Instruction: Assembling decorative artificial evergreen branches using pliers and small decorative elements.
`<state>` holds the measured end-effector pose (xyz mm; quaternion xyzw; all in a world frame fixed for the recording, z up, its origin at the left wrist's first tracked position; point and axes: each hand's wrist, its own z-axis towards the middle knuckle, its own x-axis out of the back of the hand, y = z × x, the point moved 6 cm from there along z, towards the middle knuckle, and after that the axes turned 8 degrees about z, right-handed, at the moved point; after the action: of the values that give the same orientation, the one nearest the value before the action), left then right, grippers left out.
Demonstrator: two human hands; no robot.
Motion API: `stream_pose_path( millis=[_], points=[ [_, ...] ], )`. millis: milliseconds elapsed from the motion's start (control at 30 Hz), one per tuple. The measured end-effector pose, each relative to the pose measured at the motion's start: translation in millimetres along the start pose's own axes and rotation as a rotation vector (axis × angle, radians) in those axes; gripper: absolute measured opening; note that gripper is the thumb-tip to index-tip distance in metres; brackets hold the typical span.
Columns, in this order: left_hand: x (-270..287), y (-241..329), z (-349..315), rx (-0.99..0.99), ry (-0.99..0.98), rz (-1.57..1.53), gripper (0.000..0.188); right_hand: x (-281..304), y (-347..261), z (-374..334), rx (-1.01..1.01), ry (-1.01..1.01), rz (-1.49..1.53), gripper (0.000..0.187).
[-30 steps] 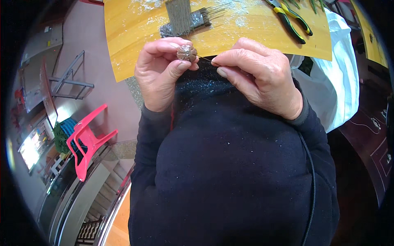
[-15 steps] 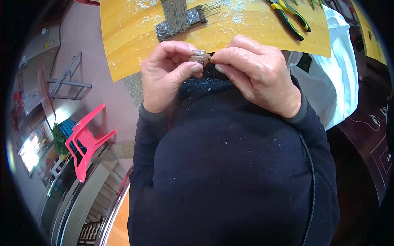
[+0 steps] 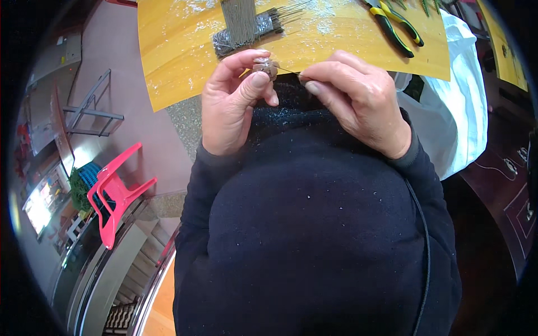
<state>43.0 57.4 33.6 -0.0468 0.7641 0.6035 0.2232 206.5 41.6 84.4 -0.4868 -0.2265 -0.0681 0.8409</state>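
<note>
Between the thumb and fingers of my left hand (image 3: pixel 232 101) is a small brown pine cone (image 3: pixel 265 68) with a whitish, frosted top. From its right side a thin wire (image 3: pixel 287 70) runs across to my right hand (image 3: pixel 358 98), whose thumb and forefinger pinch the far end. Both hands are held close to my body, at the near edge of the yellow tabletop (image 3: pixel 185 67). Beyond my left hand lie bundles of thin wires (image 3: pixel 239 22), one crossing over another wrapped in clear plastic.
Pliers (image 3: pixel 398 31) with black and yellow handles rest at the far right of the tabletop, near green sprigs (image 3: pixel 425 7). White flakes are scattered over the board. A white bag (image 3: pixel 462 106) hangs at right. A pink chair (image 3: pixel 119 193) stands on the floor to the left.
My right hand has drawn away to the right, and a length of wire now shows between the hands. The left hand has turned slightly, showing more of the pine cone.
</note>
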Motion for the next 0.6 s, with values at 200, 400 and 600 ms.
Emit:
stream_pose_path(
  millis=[200,400,600],
  points=[
    [0,-3,0,0.026,-0.04,0.046,0.031,0,-2,0,-0.016,-0.007,0.001,0.013],
    [-10,-12,-6,0.111,-0.084,0.118,0.031,-3,-2,-1,0.008,-0.027,0.008,0.013],
    [-16,-5,-5,0.012,-0.024,0.157,0.033,4,-2,-3,0.043,0.051,-0.032,0.012]
  ],
)
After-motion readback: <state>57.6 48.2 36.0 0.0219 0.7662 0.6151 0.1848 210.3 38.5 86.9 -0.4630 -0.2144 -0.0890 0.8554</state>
